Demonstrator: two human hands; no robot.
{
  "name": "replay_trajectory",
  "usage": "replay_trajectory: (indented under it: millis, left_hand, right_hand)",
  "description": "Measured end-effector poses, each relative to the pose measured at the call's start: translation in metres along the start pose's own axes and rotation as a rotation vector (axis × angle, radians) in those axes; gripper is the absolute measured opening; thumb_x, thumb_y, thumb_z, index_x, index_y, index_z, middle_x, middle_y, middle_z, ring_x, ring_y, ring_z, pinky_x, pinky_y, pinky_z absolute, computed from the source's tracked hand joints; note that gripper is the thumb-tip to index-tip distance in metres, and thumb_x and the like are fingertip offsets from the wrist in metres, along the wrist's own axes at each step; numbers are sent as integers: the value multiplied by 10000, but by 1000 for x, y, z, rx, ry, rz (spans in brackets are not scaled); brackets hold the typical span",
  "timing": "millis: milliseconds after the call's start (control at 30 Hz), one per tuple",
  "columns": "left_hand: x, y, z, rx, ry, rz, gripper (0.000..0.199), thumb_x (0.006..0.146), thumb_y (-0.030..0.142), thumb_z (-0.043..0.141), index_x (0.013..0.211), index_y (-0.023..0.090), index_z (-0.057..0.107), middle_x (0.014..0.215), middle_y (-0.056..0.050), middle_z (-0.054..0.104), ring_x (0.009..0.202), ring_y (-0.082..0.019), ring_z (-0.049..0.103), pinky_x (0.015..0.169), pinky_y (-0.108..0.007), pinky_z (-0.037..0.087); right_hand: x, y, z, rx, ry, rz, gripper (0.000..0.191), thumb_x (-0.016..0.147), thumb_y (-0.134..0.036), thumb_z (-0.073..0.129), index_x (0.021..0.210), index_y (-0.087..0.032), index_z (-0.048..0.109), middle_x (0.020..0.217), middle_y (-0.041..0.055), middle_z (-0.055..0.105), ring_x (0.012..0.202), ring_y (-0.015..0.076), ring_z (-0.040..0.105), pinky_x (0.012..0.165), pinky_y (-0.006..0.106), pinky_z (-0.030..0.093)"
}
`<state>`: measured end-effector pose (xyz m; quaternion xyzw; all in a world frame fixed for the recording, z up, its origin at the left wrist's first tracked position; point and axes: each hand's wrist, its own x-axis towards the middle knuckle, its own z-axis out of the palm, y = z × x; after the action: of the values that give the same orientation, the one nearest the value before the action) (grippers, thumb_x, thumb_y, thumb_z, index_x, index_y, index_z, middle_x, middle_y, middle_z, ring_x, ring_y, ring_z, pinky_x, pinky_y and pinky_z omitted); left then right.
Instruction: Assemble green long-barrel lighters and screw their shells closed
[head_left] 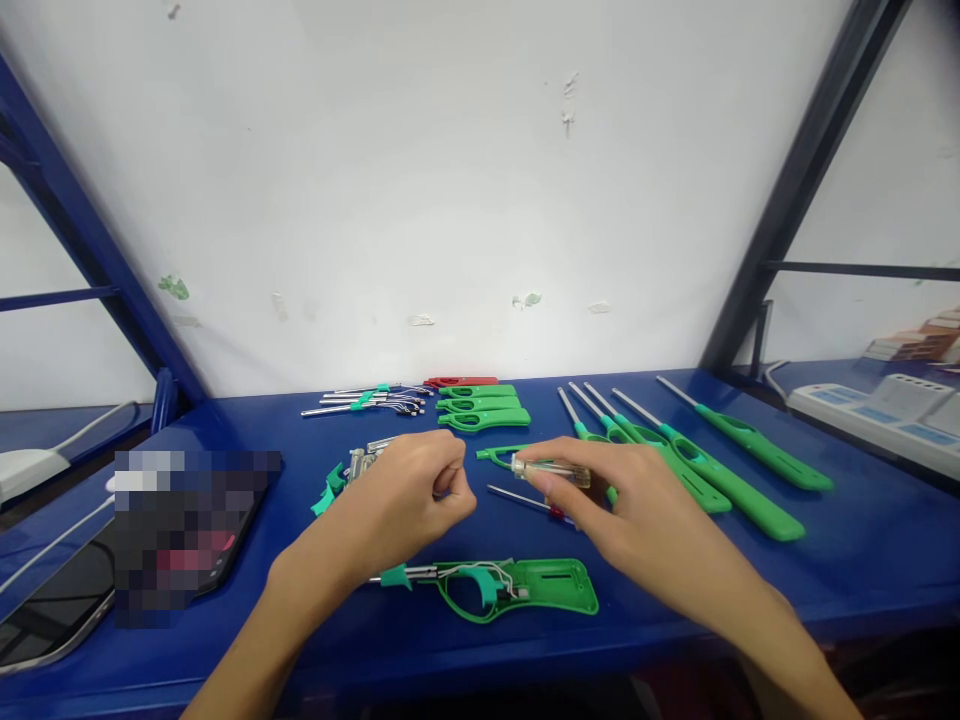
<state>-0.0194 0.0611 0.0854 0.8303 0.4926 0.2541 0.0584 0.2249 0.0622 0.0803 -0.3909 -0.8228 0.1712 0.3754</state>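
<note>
My right hand (pixel 600 490) pinches a clear plastic lighter fuel tank (pixel 555 472) between thumb and fingers, lying about level above the bench. To its left, my left hand (pixel 420 480) is closed with the fingers curled in; what it holds, if anything, is hidden. Below both hands lies an opened green lighter half-shell (pixel 559 585), with a metal tube, white wires and a teal trigger (pixel 484 582) set in it. A screwdriver (pixel 525 497) rests behind the right hand, partly covered. Another green half-shell (pixel 491 453) shows between the hands.
Several whole green long lighters (pixel 739 485) lie at the right. Green shells (pixel 484 415), a red shell (pixel 465 381) and wired metal tubes (pixel 360 402) are along the back. Teal parts (pixel 328 490) sit left; a phone (pixel 56 610) lies at the left edge.
</note>
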Motion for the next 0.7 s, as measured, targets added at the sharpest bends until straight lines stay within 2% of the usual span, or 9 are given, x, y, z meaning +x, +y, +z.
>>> replay_trajectory:
  millis: [67,167,267,367,467,533,600,700]
  left_hand:
    - [-2,5,-2,-87,49,10,200,830,186,487,662,232,388,635,50,436,603,-134,365,590,-313,279]
    - [-4,13,-4,-229,107,-18,230,880,241,525,661,229,456,648,40,531,590,-117,433,566,-282,348]
    - [-3,19,-6,-347,139,-77,276,928,303,573,675,229,488,661,29,599,541,-99,471,505,-248,386]
    - [-1,24,-7,-593,155,-161,255,888,318,702,767,239,492,682,35,674,513,-104,583,461,-214,445]
    - [2,28,-7,-822,169,-262,236,817,283,817,925,233,614,689,23,746,501,-134,655,382,-180,422]
    - [3,29,-6,-843,181,-284,200,812,269,826,954,210,696,658,8,753,441,-114,598,351,-172,390]
    - [4,29,-6,-825,191,-275,119,834,280,802,873,191,734,602,7,726,377,-76,495,344,-171,360]
    - [5,29,-7,-782,208,-266,138,862,312,764,798,191,743,523,34,646,349,-54,398,325,-174,260]
  right_hand:
    - [0,0,1,-4,5,-12,200,1058,-392,624,1112,-362,814,974,-79,843,658,132,689,590,276,481]
    - [0,-1,1,6,12,-22,191,1056,-377,629,1126,-367,807,1016,-86,842,708,128,717,612,267,496]
    - [0,-1,0,14,12,-3,201,1060,-393,629,1157,-368,803,905,-80,833,629,120,701,569,265,485]
    - [1,-1,-1,21,11,3,199,1063,-384,631,1174,-374,796,852,-82,818,580,109,686,550,259,484]
    - [0,-1,-1,33,14,-17,175,1063,-363,640,1152,-379,789,907,-92,822,592,95,691,566,249,497]
    - [0,-1,-1,49,23,-28,167,1064,-356,643,1155,-381,781,956,-97,823,608,88,698,582,242,512]
    - [-1,-1,-1,68,39,-33,168,1066,-350,646,1172,-383,771,999,-97,822,639,86,714,595,237,526]
    - [-2,0,-1,84,52,-37,167,1061,-339,658,1180,-378,768,1009,-89,818,677,94,730,595,236,531]
